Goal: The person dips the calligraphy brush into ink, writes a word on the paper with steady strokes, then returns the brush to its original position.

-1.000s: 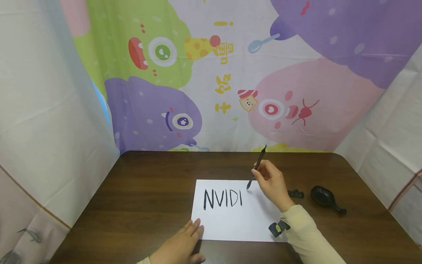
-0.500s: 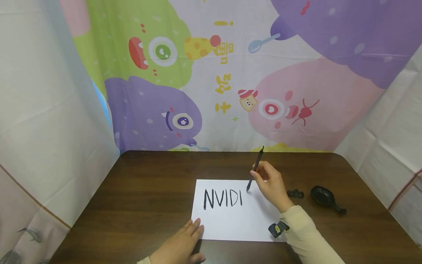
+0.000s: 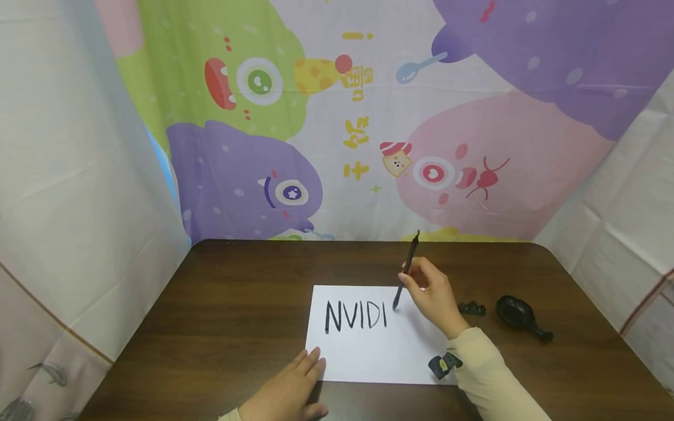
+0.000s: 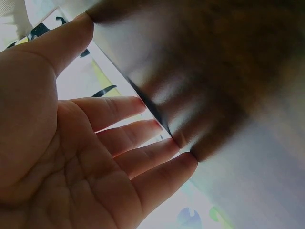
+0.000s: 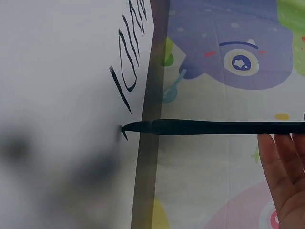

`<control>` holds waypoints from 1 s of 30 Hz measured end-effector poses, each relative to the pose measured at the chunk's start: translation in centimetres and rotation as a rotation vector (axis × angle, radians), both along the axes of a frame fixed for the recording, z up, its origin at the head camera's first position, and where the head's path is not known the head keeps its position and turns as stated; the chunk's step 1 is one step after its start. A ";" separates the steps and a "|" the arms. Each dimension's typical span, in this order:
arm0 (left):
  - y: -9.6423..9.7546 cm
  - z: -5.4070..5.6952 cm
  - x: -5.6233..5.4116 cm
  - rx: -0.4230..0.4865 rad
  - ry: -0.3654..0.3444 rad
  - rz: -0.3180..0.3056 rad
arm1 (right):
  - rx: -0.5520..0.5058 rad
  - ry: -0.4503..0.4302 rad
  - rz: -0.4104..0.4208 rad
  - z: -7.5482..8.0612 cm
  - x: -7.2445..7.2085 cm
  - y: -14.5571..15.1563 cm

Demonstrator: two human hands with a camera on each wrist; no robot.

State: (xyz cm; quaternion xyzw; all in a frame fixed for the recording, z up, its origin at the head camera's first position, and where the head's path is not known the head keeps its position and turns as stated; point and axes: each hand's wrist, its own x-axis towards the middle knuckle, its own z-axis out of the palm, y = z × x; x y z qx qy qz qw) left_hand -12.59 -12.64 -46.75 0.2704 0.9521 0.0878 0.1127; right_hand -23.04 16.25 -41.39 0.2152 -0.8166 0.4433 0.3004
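Note:
A white sheet of paper (image 3: 368,359) lies on the table, with the black letters NVIDI (image 3: 356,317) along its upper part. My right hand (image 3: 434,295) pinches a dark writing brush (image 3: 412,251), tilted with its handle up. In the right wrist view, the tip of the brush (image 5: 200,127) touches the paper beside the last letter, where a short fresh stroke (image 5: 125,135) shows. My left hand (image 3: 286,386) rests at the sheet's lower left corner, fingers straight. The left wrist view shows that hand (image 4: 95,157) with its fingertips at the paper's edge.
Right of the paper sit a small black brush rest (image 3: 472,308), partly behind the right hand, and a black gourd-shaped ink dish (image 3: 515,313). A dark strap with a device (image 3: 444,365) is on the right wrist. A cartoon curtain (image 3: 337,117) hangs behind the brown table (image 3: 221,304).
The brush tip has moved slightly down the paper, right of the last letter, and the right hand has shifted a little left. My left hand stays put.

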 end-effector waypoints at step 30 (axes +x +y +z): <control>0.0 -0.1 -0.1 -0.006 0.020 -0.019 | 0.014 -0.067 0.063 0.3 0.7 -0.2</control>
